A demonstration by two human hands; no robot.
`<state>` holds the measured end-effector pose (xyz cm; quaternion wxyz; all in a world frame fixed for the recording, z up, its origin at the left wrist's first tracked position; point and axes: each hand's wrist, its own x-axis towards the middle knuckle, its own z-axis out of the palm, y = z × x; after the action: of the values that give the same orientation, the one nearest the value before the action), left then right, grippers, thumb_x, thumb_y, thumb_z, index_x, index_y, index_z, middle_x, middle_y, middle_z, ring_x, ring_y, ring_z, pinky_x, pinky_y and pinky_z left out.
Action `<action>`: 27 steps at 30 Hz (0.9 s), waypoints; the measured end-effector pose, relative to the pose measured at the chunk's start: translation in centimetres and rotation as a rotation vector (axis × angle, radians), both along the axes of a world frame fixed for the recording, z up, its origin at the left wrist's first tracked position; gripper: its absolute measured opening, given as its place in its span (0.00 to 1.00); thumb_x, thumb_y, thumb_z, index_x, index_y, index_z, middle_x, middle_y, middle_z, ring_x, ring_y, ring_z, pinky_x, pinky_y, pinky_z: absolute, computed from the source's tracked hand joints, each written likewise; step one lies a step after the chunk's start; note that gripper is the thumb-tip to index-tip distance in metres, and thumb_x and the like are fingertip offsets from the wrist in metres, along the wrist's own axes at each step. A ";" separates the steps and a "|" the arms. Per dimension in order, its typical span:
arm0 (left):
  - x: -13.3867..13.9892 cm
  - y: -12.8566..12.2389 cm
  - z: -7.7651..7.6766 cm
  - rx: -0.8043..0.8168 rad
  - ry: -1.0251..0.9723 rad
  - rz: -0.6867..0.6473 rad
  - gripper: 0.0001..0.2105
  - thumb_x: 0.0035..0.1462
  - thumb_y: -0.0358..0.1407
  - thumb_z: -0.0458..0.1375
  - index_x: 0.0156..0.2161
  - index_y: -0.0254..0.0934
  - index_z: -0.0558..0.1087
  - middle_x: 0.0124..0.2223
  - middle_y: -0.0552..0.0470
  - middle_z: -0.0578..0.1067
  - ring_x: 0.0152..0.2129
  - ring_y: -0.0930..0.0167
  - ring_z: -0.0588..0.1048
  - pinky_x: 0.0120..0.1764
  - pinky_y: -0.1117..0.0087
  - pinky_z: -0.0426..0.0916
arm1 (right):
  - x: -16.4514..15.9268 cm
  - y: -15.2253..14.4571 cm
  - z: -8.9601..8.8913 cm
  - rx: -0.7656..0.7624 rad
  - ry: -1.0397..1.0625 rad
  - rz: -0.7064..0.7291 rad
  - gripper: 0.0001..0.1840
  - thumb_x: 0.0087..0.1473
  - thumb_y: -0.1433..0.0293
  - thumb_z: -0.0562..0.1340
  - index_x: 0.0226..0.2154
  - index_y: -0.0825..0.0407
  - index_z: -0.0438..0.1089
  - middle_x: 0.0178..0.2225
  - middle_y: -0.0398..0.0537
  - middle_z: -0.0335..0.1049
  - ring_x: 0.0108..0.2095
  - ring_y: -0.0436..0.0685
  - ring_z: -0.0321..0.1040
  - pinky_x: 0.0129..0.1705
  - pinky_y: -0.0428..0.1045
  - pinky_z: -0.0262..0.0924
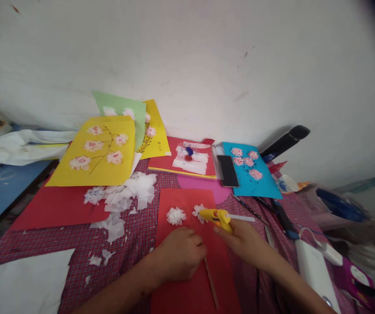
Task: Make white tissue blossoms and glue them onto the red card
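On a cloth-covered worktop [135, 240], a long red sheet [164, 231] lies in front of me, its near end running out of view. My right grip [243, 242] is closed around the handle of a yellow glue gun [212, 214], with a white glue stick [242, 217] poking out of its back. The nozzle points left at a white paper flower [197, 211] near the top right of the sheet; from this angle I cannot tell whether the tip touches the petals or only hovers over them. To its left sits a second flower [176, 216], fuller and rounder. My left grip [182, 253] is low over the middle of the sheet, fingers curled narrow, and I cannot tell whether anything is pinched inside; a thin brown strip [211, 287] runs down the sheet from just beside it. I judge the work to be at an early stage: two flowers are on the red, both plain white. The yellow sheet [118, 174] at the back left and the blue sheet [267, 188] at the back right each carry five pink-tinted flowers and dark stems, so by comparison more blooms and colour seem to be left. Torn white paper [130, 192] lies heaped left of the red sheet.
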<state>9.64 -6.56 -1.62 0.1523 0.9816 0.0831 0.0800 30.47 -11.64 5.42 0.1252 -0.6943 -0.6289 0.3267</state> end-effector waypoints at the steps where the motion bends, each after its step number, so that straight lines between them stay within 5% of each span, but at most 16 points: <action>1: 0.0 0.0 0.0 0.001 -0.004 0.005 0.02 0.58 0.32 0.59 0.35 0.36 0.72 0.32 0.50 0.76 0.30 0.66 0.74 0.36 0.62 0.67 | 0.0 0.0 0.0 0.001 -0.004 0.003 0.20 0.64 0.59 0.54 0.37 0.54 0.75 0.33 0.51 0.78 0.35 0.62 0.74 0.41 0.52 0.67; 6: 0.0 0.0 0.1 0.000 -0.011 -0.003 0.02 0.57 0.32 0.59 0.34 0.35 0.72 0.32 0.50 0.76 0.29 0.66 0.74 0.34 0.63 0.67 | 0.0 -0.1 0.4 0.017 0.020 0.026 0.19 0.64 0.60 0.54 0.44 0.52 0.75 0.35 0.49 0.79 0.34 0.60 0.74 0.38 0.51 0.66; 27: 0.0 0.0 -0.3 -0.012 0.006 -0.001 0.02 0.59 0.33 0.57 0.35 0.36 0.71 0.33 0.50 0.76 0.31 0.66 0.74 0.37 0.62 0.69 | 0.2 0.2 -0.8 -0.016 -0.046 0.037 0.15 0.63 0.62 0.55 0.39 0.52 0.74 0.36 0.53 0.79 0.34 0.61 0.75 0.37 0.51 0.63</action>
<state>9.65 -6.57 -1.94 0.1579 0.9809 0.0837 0.0763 30.64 -11.41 4.60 0.0991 -0.6907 -0.6419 0.3180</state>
